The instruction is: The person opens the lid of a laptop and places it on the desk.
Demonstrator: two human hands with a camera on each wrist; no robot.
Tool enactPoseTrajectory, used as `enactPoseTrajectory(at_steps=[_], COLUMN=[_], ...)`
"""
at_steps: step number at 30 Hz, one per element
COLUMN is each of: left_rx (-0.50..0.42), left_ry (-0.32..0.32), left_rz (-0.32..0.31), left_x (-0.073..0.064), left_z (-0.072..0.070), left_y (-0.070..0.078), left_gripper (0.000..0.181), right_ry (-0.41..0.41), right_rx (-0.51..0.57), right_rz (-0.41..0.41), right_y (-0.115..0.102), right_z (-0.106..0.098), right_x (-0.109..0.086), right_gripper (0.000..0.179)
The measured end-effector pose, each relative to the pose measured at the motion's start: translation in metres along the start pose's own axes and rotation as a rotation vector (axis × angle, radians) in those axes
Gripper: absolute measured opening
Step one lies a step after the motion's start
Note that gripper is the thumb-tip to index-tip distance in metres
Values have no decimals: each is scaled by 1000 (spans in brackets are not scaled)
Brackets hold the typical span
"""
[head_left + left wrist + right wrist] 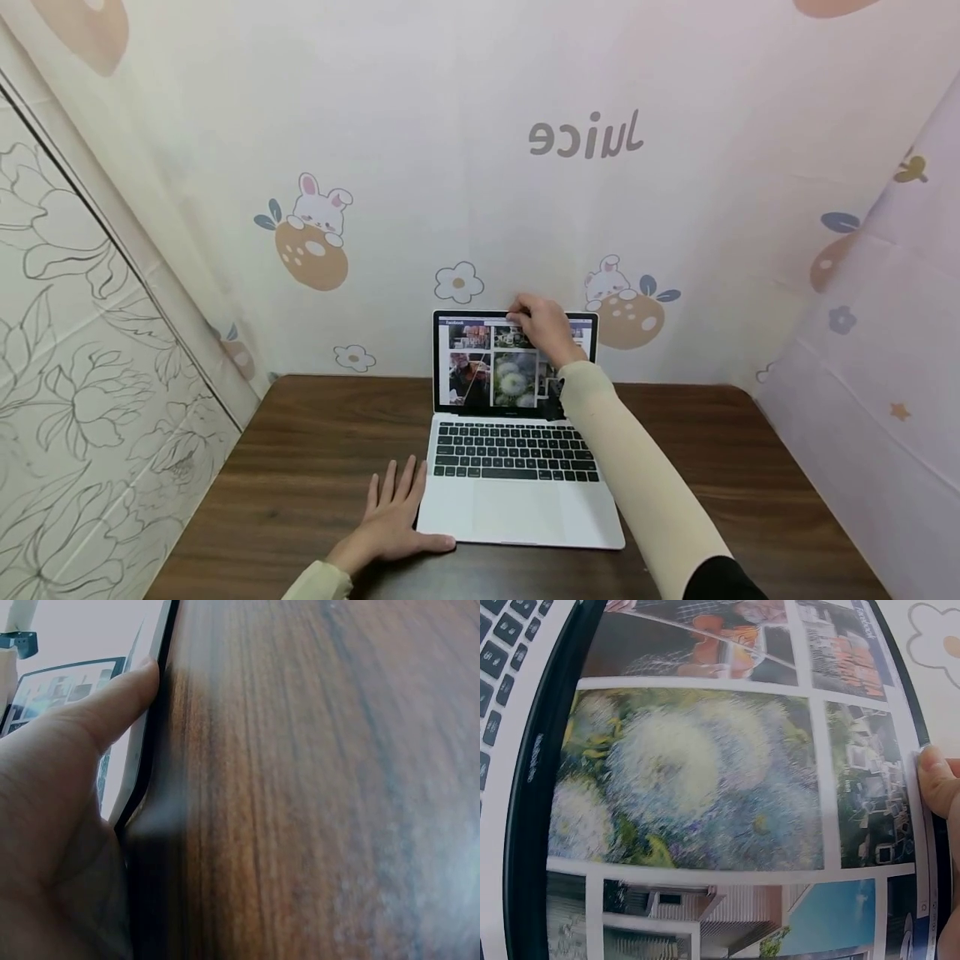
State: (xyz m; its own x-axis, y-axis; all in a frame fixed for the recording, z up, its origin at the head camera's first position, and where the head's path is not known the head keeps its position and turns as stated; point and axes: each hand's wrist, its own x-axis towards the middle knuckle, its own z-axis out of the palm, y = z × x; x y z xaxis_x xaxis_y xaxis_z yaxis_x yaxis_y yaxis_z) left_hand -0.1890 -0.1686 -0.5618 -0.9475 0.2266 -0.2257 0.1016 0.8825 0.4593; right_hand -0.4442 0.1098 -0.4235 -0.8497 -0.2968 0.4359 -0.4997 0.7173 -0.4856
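Note:
A silver laptop [517, 512] stands unfolded on the wooden table, its black keyboard [514, 451] facing up. The raised screen [468, 379] shows a page of photos, among them a violin and pale flowers. My right hand [546, 327] pinches the top edge of the lid near its middle. In the right wrist view the thumb [936, 778] lies at the screen's border. Beside the laptop's left side my left hand [395, 518] rests with its fingers spread. Its thumb [124, 697] touches the front left corner of the base, as the left wrist view shows.
The dark wooden table [315, 450] has rounded back corners. Behind it hangs a pale cloth [420, 167] printed with rabbits, fruit and flowers. A white panel with flower outlines [82, 400] stands at the left, and more printed cloth [885, 350] at the right.

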Motion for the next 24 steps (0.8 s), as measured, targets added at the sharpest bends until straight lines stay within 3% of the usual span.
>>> enactPoseTrajectory(at_steps=[6, 13, 19, 24], left_rx=[-19, -38, -56, -53], left_ry=[-8, 38, 84, 110], left_rz=[8, 37, 65, 67], left_x=[1, -3, -5, -5], left_z=[2, 4, 12, 10], left_y=[-2, -5, -8, -5], left_gripper=[135, 134, 134, 131], right_ry=[-9, -41, -46, -54], right_rx=[2, 34, -6, -60], right_rz=[-36, -95, -134, -187], right_y=[-1, -6, -6, -7], right_z=[-3, -9, -12, -20], right_x=[-2, -12, -18, -18], right_gripper=[7, 9, 11, 15])
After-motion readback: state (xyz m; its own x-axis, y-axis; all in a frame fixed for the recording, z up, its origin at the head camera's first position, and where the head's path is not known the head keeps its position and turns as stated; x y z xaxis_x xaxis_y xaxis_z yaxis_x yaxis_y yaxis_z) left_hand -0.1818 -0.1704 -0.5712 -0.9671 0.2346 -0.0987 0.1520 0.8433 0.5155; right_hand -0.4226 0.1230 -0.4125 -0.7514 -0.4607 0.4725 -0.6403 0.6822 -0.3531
